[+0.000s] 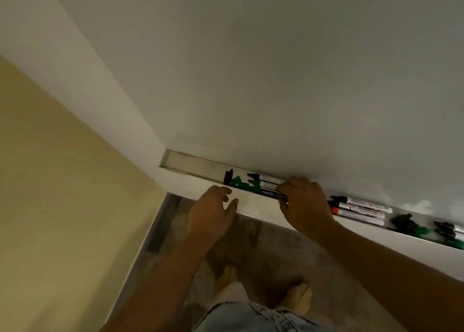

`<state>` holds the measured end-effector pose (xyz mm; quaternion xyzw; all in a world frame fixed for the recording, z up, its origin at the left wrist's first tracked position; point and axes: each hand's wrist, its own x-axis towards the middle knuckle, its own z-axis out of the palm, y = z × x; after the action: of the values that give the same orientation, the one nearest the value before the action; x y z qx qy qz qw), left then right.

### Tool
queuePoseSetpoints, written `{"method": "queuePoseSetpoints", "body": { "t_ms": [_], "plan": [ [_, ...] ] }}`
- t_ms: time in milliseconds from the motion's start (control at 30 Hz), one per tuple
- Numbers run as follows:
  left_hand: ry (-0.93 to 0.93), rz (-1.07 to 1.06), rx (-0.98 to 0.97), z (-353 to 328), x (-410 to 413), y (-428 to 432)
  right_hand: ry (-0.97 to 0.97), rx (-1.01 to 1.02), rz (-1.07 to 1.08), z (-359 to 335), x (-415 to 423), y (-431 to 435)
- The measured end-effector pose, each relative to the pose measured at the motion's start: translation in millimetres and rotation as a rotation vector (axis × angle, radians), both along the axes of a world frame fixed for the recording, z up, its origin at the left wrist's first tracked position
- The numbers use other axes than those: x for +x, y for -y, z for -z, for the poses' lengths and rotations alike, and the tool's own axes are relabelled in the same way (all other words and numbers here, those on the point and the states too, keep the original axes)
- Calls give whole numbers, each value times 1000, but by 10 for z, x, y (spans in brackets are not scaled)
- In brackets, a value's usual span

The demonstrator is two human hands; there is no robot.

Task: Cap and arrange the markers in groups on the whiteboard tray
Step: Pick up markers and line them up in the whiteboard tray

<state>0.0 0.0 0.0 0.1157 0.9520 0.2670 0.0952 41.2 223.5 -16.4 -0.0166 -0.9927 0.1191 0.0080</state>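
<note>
Already the work looks well along: near the middle of the frame three markers lie side by side in the whiteboard tray, the right hand closed over their right ends, the left hand open and empty just below the tray's lip. Loose caps sit at their left tips, apparently unfitted. Further right, a red-and-black trio lies grouped; blurred green pieces at the right edge seem unsorted.
</note>
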Motion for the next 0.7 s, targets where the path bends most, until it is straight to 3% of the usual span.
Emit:
{"method": "queuePoseSetpoints", "body": {
  "t_ms": [267, 700],
  "plan": [
    [-38, 67, -118, 57, -173, -94, 111, 168, -78, -49, -83, -9],
    [12, 373, -188, 196, -502, -115, 204, 50, 64, -204, -144, 68]
  ]
}}
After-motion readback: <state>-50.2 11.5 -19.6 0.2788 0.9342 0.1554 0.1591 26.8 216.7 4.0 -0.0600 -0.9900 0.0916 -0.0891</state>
